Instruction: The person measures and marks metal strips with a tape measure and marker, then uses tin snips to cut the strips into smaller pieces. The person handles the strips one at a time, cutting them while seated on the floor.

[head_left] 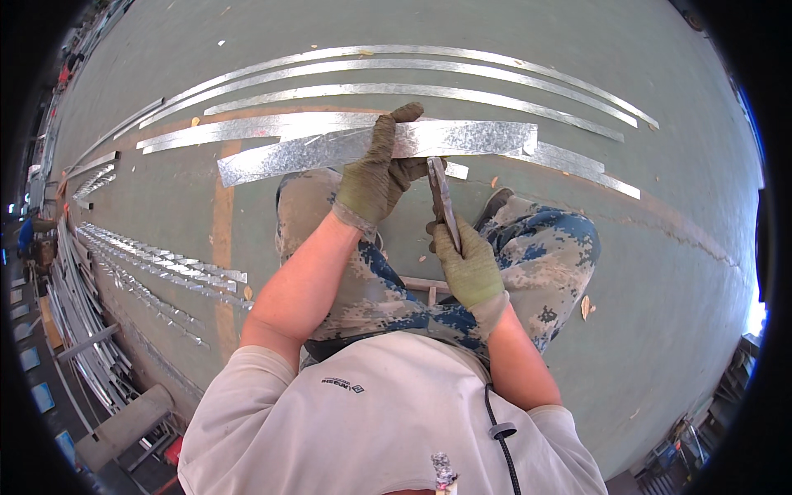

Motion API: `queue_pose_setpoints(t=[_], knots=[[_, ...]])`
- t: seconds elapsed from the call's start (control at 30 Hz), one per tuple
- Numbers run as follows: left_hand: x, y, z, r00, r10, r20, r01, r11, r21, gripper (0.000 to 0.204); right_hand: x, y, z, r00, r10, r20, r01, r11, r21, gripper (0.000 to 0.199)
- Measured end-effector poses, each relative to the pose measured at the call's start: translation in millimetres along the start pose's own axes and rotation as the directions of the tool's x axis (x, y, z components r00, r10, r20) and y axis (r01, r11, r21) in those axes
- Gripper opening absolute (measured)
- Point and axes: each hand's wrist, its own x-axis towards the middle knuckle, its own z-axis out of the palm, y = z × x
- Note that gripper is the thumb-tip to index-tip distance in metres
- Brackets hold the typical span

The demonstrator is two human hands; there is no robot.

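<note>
My left hand [368, 183], in a worn olive-green work glove, grips a short, flat galvanized metal strip [474, 138] near its middle. The strip lies roughly level above the floor, tilted a little, and its left end hangs lower. My right hand [472, 266], gloved alike, is closed round a narrow grey metal hand tool [441, 198] whose exact kind I cannot make out. That tool points upward, its tip just below the strip's lower edge. Whether tip and strip touch is hard to tell.
Several long metal strips [412, 89] lie across the green floor [660, 280] ahead. Twisted or notched strips [165, 260] are on the left, beside a heap of long metal bars [91, 330]. A brown line [223, 239] crosses the floor. My bent legs [544, 256] frame the near space.
</note>
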Motion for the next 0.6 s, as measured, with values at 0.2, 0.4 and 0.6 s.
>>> queue_pose_setpoints(t=[0.2,0.4,0.6], knots=[[-2.5,4.6,8.4,1.000,-0.029,-0.003,0.029,0.999,0.018,0.062,5.2,3.1,1.1,0.995,-0.095,-0.019,0.090,0.977,-0.196,0.044],[-4.2,4.4,10.0,0.999,-0.050,0.000,0.050,0.999,0.005,0.064,5.5,-3.3,6.4,0.998,-0.052,-0.041,0.046,0.989,-0.143,0.043],[-4.5,3.1,11.8,0.999,-0.035,-0.017,0.034,0.999,-0.025,0.061,6.7,-1.1,8.6,1.000,0.007,-0.022,-0.008,0.999,-0.038,0.043]])
